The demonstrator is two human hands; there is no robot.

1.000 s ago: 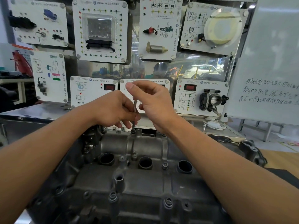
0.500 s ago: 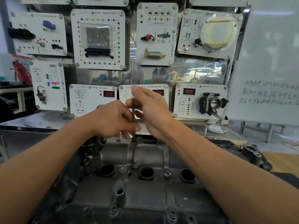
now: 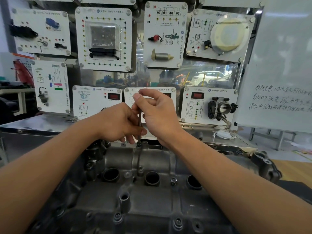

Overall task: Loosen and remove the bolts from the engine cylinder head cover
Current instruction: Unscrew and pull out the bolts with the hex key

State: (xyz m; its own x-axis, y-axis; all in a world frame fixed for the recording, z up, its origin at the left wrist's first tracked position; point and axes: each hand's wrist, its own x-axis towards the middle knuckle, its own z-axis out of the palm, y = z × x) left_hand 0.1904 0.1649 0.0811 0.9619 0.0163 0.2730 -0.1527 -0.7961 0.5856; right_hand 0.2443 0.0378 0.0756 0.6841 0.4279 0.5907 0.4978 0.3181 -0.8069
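The grey cast cylinder head cover [image 3: 152, 196] fills the lower middle of the head view. A thin metal hex key [image 3: 139, 122] stands upright with its tip in a bolt [image 3: 139, 144] at the cover's far edge. My right hand [image 3: 157, 112] pinches the key's top between thumb and fingers. My left hand [image 3: 118, 123] holds the lower shaft, fingers curled around it just above the bolt. Other bolts sit in the cover, one in the centre [image 3: 173, 180] and several along the near edge [image 3: 117, 217].
Three round plug holes [image 3: 152, 178] run across the cover. Behind it is a steel bench [image 3: 33, 122] and a wall of white training panels [image 3: 103, 38], one with a throttle body [image 3: 219, 107]. A whiteboard [image 3: 283, 65] stands at the right.
My right hand's fingers have shifted around the top of the key, as in turning it. The left hand stays on the shaft and the key stays seated in the same bolt.
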